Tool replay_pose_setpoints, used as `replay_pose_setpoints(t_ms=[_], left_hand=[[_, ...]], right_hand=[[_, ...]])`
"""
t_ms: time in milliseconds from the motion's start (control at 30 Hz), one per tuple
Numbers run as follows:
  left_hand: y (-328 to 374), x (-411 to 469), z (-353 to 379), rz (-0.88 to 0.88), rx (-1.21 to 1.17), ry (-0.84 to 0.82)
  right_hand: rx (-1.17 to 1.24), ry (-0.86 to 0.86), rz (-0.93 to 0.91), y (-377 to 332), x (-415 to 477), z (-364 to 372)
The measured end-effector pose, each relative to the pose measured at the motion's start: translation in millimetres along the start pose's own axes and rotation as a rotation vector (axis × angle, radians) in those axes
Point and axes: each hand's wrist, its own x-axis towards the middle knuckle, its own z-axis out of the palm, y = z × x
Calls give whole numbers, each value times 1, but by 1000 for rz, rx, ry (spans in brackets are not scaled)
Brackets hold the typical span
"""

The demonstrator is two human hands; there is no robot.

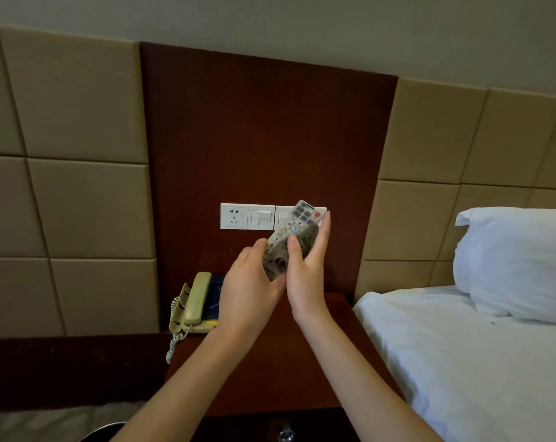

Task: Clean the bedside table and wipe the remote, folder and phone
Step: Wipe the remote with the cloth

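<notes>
Above the dark wooden bedside table (270, 378) I hold a white remote (297, 218), its buttons facing me and its top end tilted up and to the right. My left hand (251, 282) grips its lower end. A grey cloth (308, 237) is wrapped over the remote's middle. My right hand (305, 272) pinches this cloth against the remote, thumb in front and fingers straight behind. A beige corded phone (195, 301) stands at the table's back left, with a dark blue surface (217, 282) beside the handset. I cannot tell whether that surface is the folder.
A white socket and switch panel (248, 216) sits on the brown wall board behind my hands. A bed with a white sheet (461, 362) and pillow (519, 263) lies right of the table. A drawer knob (285, 434) and a dark round rim (107, 430) show at the bottom.
</notes>
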Motion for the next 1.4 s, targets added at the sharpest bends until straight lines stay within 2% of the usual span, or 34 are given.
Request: replay_pose_setpoints(t_ms=[233, 333, 467, 533, 633, 667, 733, 933, 1033, 1100, 1167, 1267, 1300, 1333, 1400], left_hand=[[-1, 4, -2, 37, 87, -11], [-3, 7, -2, 30, -20, -49], [-8, 13, -8, 36, -244, -128], [-6, 14, -12, -153, -520, -230], [-2, 18, -10, -649, -1088, -428], [-1, 20, -10, -759, -1171, -456], [1, 21, -6, -832, -1223, -461], [8, 28, -5, -652, -1253, -270], [6, 39, -15, -580, -1167, -159], [6, 41, -20, -555, -1096, -114], [3, 38, -22, -542, -1036, -85], [-2, 34, -23, -531, -1005, -59], [-2, 32, -23, -533, -991, -58], [-2, 31, -21, -532, -970, -54], [3, 29, -18, -512, -935, -51]], right_hand=[[-23, 147, 23, 2, 13, 4], [-29, 156, 54, 3, 19, 4], [162, 198, 257, 8, 34, -2], [221, 192, 322, 9, 39, -7], [186, 103, 297, 7, 37, -12], [118, 59, 257, 4, 34, -13], [-86, -51, 120, 0, 28, -11], [-530, -341, -223, -6, 3, -5], [-746, -357, -466, 9, -18, -4], [-774, -333, -558, 18, -24, -6], [-675, -240, -511, 14, -18, -7], [-394, 37, -327, -19, 14, -11], [-360, 80, -291, -32, 29, -12], [-361, 73, -268, -44, 42, -12], [-436, -63, -223, -61, 61, -5]])
